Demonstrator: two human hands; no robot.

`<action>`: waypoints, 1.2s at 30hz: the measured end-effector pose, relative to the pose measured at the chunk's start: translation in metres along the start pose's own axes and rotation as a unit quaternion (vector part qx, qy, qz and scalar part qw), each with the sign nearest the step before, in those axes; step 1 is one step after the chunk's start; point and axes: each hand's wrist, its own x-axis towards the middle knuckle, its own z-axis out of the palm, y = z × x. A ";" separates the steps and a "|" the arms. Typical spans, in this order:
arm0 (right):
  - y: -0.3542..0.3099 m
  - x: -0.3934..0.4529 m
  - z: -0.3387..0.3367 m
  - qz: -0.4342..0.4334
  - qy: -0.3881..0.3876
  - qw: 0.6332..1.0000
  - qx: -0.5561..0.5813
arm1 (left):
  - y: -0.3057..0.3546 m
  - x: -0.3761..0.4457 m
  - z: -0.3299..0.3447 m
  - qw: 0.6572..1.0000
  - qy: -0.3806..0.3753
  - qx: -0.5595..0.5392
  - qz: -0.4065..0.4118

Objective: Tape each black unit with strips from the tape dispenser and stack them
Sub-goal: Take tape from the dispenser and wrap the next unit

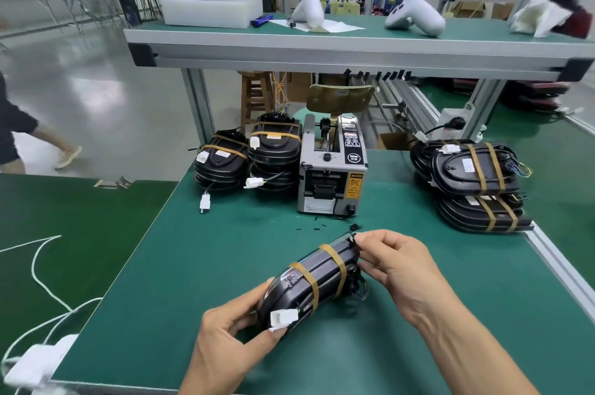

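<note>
Hands at work on a black unit [309, 282] above the green desk [199, 265], tape dispenser [331, 175] just behind.

Left hand [231, 343] curled round the near end beside the white connector [283, 319]; fingers [370, 241] of the right hand [399, 265] pinching the far tip, seemingly pressing down a small strip. Two tan bands [325, 269] already wrapped around the body. Finished stacks [251, 156] waiting left of the dispenser, more units [473, 182] right. Risk from here: strip lifting if pressed unevenly, or loose wires [359, 286] snagging during stacking.
</note>
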 end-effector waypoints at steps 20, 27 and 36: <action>0.017 -0.005 0.010 -0.101 0.095 0.989 -0.047 | 0.001 -0.005 0.000 1.000 0.009 0.018 -0.004; 0.017 -0.008 0.013 -0.113 0.104 0.987 -0.040 | 0.004 -0.004 0.000 1.000 0.010 0.013 -0.004; 0.013 -0.011 0.017 -0.135 0.124 0.979 -0.088 | 0.006 -0.003 0.001 1.000 0.006 0.010 0.003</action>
